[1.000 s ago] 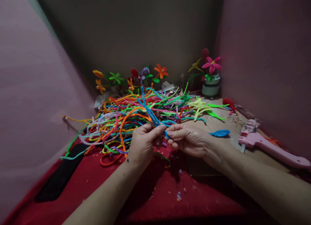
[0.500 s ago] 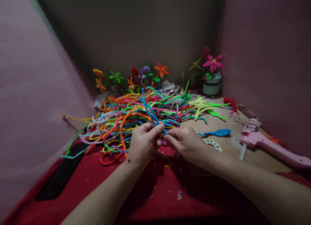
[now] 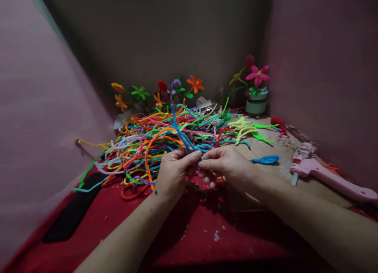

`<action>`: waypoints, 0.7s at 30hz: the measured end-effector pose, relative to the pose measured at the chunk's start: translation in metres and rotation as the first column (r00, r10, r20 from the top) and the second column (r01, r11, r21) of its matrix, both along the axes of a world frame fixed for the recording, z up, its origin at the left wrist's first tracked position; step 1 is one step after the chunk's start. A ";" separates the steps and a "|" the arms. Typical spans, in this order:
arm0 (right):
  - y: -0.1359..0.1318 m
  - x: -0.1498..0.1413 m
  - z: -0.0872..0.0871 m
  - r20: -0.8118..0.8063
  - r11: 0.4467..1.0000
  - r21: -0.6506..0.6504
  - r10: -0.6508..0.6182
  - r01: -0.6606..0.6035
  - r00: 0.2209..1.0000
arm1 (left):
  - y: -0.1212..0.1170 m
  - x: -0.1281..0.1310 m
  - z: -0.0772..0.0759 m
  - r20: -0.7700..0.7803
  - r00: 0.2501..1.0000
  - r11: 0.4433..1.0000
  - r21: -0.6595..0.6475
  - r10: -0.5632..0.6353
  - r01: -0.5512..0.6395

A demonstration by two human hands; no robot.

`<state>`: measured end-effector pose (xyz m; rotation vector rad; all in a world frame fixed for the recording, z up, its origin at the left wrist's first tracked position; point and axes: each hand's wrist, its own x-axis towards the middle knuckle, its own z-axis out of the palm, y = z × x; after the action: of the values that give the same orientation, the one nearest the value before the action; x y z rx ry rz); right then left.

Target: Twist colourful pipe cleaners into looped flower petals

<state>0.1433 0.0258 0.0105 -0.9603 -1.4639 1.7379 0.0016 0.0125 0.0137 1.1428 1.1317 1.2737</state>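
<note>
A blue pipe cleaner (image 3: 180, 132), bent into strands, slants up and left from between my hands. My left hand (image 3: 177, 166) pinches it between thumb and fingers near its lower end. Close beside, my right hand (image 3: 226, 165) pinches the short blue end at its fingertips; the other fingers hang loosely curled. The exact twist at the fingertips is mostly hidden. On the board just past my right wrist lies a blue pipe-cleaner petal (image 3: 267, 159). A large heap of coloured pipe cleaners (image 3: 138, 145) spreads behind my hands.
A pink glue gun (image 3: 327, 172) lies at the right on a brown board (image 3: 283, 178). Pipe-cleaner flowers (image 3: 195, 84) stand at the back, beside a pale green jar (image 3: 256, 104). A black strip (image 3: 73, 210) rests left on the red cloth (image 3: 189, 241), among scraps.
My right hand rolled over, knuckles up, half a second ago, then turned back with its lower fingers showing. The left hand has kept its pinch on the blue pipe cleaner, nearly in place.
</note>
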 end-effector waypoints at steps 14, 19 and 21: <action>-0.002 -0.003 -0.001 0.028 0.995 0.063 -0.080 0.078 0.996 | 0.002 -0.003 0.002 -0.045 0.999 1.000 -0.001 -0.026 0.026; -0.001 -0.002 0.001 0.004 0.991 0.052 -0.124 0.123 0.992 | 0.003 -0.003 0.004 -0.048 0.999 1.000 -0.008 -0.006 0.006; -0.002 -0.001 0.002 0.001 0.993 0.030 -0.110 0.110 0.994 | 0.003 -0.003 0.006 -0.034 0.999 1.000 -0.024 0.012 -0.013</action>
<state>0.1420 0.0240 0.0120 -1.0088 -1.4080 1.6316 -0.0015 0.0153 0.0198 1.1451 1.1778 1.2510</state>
